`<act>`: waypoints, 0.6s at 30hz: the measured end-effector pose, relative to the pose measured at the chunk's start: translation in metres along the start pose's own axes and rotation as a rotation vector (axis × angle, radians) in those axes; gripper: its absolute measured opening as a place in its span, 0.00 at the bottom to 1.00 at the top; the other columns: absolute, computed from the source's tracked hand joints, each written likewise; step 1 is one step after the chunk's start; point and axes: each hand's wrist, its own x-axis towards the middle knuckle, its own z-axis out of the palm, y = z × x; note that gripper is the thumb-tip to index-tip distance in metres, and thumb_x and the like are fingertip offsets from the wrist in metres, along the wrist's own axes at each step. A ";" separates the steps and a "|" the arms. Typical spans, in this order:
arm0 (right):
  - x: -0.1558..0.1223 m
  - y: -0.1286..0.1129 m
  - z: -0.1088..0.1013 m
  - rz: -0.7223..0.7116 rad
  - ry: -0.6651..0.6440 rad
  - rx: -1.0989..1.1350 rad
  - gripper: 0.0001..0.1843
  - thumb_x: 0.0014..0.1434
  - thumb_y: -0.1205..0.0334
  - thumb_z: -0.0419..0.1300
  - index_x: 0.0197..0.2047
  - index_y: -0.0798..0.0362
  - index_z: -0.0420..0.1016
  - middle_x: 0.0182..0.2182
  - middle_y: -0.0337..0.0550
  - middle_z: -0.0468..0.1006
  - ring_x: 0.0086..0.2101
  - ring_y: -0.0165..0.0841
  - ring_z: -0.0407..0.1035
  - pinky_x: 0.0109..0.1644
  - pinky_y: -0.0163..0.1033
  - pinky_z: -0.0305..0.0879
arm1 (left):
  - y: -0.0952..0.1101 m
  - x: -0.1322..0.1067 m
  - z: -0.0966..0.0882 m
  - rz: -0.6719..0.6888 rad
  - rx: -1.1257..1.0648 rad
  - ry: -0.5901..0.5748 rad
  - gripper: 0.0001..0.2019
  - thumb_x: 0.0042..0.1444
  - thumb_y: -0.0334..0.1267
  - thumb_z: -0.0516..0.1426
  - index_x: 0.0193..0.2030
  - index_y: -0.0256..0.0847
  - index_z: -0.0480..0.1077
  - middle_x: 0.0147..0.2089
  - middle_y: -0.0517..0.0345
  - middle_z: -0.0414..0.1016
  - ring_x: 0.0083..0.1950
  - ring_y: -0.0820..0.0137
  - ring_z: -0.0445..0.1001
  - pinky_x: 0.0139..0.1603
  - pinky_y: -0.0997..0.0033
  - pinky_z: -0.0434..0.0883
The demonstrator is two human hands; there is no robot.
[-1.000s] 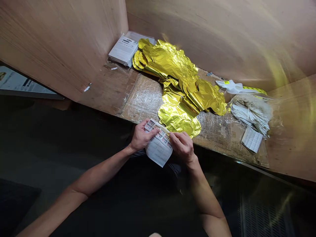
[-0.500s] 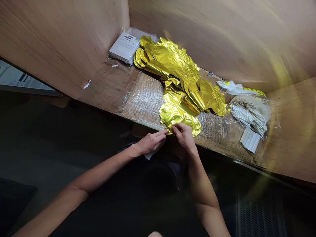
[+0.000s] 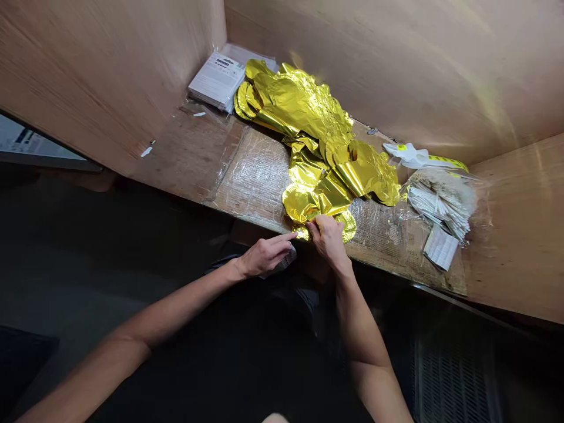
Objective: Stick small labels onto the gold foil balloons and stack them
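Note:
A heap of flat gold foil balloons (image 3: 317,135) lies across a wooden worktop wrapped in clear film (image 3: 255,176). My right hand (image 3: 326,238) is closed on the near edge of the nearest gold balloon (image 3: 315,202), at the worktop's front edge. My left hand (image 3: 264,257) is just left of it, below the edge, with its forefinger stretched toward the foil. Its other fingers curl round a white sticker sheet (image 3: 284,264), mostly hidden under the hand.
Plywood walls close in the left and back. A stack of white printed cards (image 3: 215,79) lies in the far corner. A bag of white sticks (image 3: 440,202), a small white sheet (image 3: 438,248) and a white-and-yellow packet (image 3: 418,155) lie to the right.
The sticker sheet, held up in both hands a second ago, has dropped under my left hand. My right hand moved onto the nearest gold balloon's edge and pushed it slightly up the worktop.

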 end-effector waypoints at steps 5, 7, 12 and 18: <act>0.017 0.019 -0.008 0.083 -0.130 0.422 0.24 0.72 0.45 0.51 0.27 0.49 0.60 0.23 0.37 0.65 0.27 0.32 0.59 0.34 0.39 0.55 | 0.003 0.007 0.001 0.012 0.030 -0.061 0.11 0.70 0.30 0.54 0.53 0.42 0.75 0.77 0.47 0.64 0.67 0.59 0.79 0.63 0.66 0.80; 0.032 0.044 -0.031 0.129 -0.076 0.451 0.26 0.69 0.40 0.53 0.27 0.49 0.63 0.23 0.38 0.66 0.27 0.32 0.60 0.32 0.39 0.57 | 0.005 0.013 0.001 -0.049 -0.010 -0.062 0.10 0.69 0.30 0.55 0.49 0.42 0.77 0.77 0.49 0.65 0.67 0.58 0.79 0.63 0.65 0.80; 0.058 0.120 -0.118 0.390 0.623 0.224 0.28 0.74 0.43 0.44 0.39 0.56 0.74 0.37 0.62 0.76 0.36 0.41 0.70 0.39 0.48 0.65 | 0.015 0.019 -0.015 -0.358 -0.379 0.222 0.16 0.66 0.41 0.63 0.58 0.40 0.77 0.58 0.46 0.84 0.56 0.58 0.85 0.58 0.60 0.82; 0.006 0.052 -0.084 0.101 0.255 0.491 0.21 0.73 0.46 0.56 0.54 0.52 0.78 0.45 0.53 0.82 0.41 0.40 0.77 0.46 0.49 0.75 | 0.023 0.022 -0.047 -0.590 -0.587 0.550 0.17 0.55 0.46 0.72 0.43 0.37 0.76 0.36 0.55 0.85 0.33 0.67 0.83 0.37 0.71 0.80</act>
